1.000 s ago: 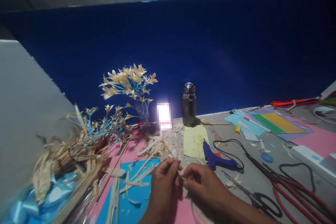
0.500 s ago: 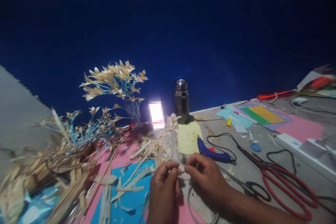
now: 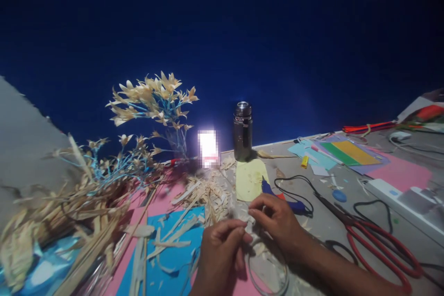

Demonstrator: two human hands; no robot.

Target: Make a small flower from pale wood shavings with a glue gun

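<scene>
My left hand (image 3: 225, 246) is closed in a pinch, thumb against forefinger, just above the table. Whatever lies between its fingertips is too small to make out. My right hand (image 3: 277, 219) is also curled into a pinch close by on the right, its fingertips a little apart from those of the left. Below and between the hands lies a pale loop (image 3: 285, 282), like a ring of wire or tape. Just beyond my right hand is a blue glue gun (image 3: 266, 188) with a red trigger, partly hidden by the hand. Under its nozzle is a yellow sheet (image 3: 248, 178).
Red-handled scissors (image 3: 379, 259) and a white power strip (image 3: 405, 208) lie on the right. A dark flask (image 3: 243, 134) stands behind. Husk flowers (image 3: 152, 99) on blue stems, dried husks (image 3: 93, 240), shavings (image 3: 208, 194) and blue paper (image 3: 173, 263) spread over the left.
My right hand has moved slightly up over the glue gun, and the left hand slightly right. Their fingertips have drawn a bit apart, and more of the pale loop shows.
</scene>
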